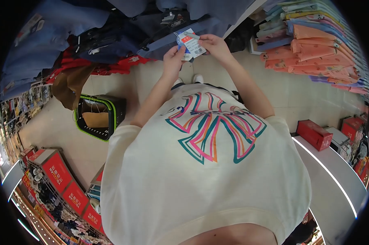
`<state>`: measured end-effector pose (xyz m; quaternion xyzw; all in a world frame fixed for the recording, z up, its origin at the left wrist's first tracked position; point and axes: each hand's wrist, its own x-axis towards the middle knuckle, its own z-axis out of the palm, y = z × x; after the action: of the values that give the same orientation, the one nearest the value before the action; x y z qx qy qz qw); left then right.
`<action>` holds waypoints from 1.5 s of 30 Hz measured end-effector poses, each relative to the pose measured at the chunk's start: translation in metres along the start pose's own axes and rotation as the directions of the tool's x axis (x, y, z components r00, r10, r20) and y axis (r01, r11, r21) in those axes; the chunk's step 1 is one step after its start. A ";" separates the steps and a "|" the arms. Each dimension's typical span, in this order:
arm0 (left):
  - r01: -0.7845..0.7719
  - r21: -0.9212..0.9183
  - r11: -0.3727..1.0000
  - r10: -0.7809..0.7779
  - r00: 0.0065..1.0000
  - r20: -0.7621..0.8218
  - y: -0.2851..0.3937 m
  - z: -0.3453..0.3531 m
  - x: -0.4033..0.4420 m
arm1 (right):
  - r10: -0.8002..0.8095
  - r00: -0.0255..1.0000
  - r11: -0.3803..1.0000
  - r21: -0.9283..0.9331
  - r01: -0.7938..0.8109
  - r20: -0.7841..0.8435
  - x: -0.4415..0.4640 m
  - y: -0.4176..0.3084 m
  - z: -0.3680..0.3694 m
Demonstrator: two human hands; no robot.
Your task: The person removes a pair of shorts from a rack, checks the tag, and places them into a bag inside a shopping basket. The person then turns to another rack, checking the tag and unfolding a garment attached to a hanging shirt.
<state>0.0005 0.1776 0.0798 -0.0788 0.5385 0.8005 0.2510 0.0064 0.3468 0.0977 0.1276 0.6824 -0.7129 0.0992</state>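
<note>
A white paper price tag [195, 48] with a red band, small print and a barcode is between my two hands, in front of dark blue hanging clothes [160, 38]. My left hand [174, 61] pinches its left side, with a blue part of a tag near the thumb. My right hand [215, 47] is closed at the tag's right edge. A small grey stick-like piece [191, 35] lies across the tag's top by the right fingertips; its kind is unclear. Some of the right fingers are hidden behind the tag.
A black shopping basket [120, 108] with a green rim stands on the floor at left, brown material beside it. Folded orange shirts [311, 57] are stacked at right. Red boxes [56, 169] line the lower left; another red box [313, 134] sits on a lit counter [327, 171].
</note>
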 end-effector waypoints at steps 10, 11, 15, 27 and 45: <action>0.162 -0.087 0.983 -0.154 0.984 0.084 0.008 -0.022 -0.002 | 0.076 0.997 0.993 -0.095 -0.073 0.029 -0.019 0.009 0.001; 0.169 -0.092 0.981 -0.161 0.983 0.086 0.008 -0.024 -0.001 | 0.069 0.997 0.994 -0.085 -0.067 0.019 -0.018 0.011 0.001; 0.189 -0.105 0.976 -0.179 0.979 0.094 0.010 -0.029 0.002 | 0.049 0.999 0.997 -0.059 -0.049 0.003 -0.018 0.017 0.005; 0.238 -0.108 0.965 -0.225 0.967 0.120 0.017 -0.038 0.001 | 0.074 0.997 0.996 0.044 -0.075 0.018 -0.026 0.011 0.023; 0.207 0.003 0.978 -0.207 0.976 0.074 0.022 -0.035 -0.004 | -0.322 0.688 0.937 -0.322 0.135 -0.650 -0.002 0.044 0.009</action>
<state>-0.0120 0.1381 0.0848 -0.1052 0.5160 0.7736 0.3525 0.0221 0.3355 0.0572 0.2849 0.7634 -0.5283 -0.2385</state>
